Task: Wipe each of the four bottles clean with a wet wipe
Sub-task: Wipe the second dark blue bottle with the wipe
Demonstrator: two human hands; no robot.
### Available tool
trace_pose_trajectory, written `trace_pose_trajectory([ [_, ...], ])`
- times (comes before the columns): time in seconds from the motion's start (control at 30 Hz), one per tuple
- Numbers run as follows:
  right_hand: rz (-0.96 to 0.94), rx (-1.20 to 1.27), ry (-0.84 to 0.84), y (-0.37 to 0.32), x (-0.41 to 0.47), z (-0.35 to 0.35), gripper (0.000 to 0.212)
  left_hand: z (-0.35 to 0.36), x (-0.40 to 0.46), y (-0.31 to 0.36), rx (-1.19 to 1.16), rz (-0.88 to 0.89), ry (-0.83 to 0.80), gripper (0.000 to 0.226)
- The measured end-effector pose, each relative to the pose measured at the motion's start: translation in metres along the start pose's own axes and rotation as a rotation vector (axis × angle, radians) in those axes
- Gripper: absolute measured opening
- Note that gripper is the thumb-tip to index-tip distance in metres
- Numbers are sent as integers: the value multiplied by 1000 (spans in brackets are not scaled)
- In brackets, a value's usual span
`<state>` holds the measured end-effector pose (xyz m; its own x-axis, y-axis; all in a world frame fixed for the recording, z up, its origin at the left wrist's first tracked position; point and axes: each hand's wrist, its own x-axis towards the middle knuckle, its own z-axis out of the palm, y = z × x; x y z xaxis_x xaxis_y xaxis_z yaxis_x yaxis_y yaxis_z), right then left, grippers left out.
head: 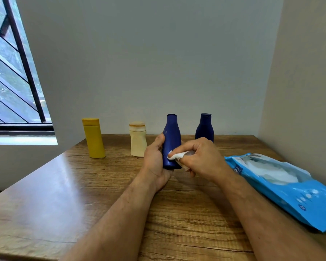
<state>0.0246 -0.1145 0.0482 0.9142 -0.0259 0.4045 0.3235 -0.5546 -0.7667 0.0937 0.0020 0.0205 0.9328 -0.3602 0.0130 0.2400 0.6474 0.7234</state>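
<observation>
A: Grip?
B: Left hand (154, 159) wraps the near blue bottle (171, 142), held upright above the table (64, 185). Right hand (199, 157) pinches a white wet wipe (175, 156) against its lower side.
A: Rest?
B: Second blue bottle (204, 128), cream bottle (138, 140), yellow bottle (93, 138) stand along the back. Wipes pack (282, 185) lies right.

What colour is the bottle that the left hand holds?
Dark blue. The head view shows the bottle in the left hand.
</observation>
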Motion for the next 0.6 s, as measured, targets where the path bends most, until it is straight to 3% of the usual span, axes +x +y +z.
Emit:
trace_pose_trajectory([
  [0.2,-86,115,287,9,6,-3,23,3,-6,-1,60,-70,-63,44],
  [0.43,-146,-36,32,8,3,1,21,0,2,3,-34,62,46,50],
  [0.53,-136,-51,59,11,5,1,22,0,3,1,2,41,53,49],
  [0.6,-127,-29,166,14,8,1,19,1,-1,-1,74,-7,17,47],
])
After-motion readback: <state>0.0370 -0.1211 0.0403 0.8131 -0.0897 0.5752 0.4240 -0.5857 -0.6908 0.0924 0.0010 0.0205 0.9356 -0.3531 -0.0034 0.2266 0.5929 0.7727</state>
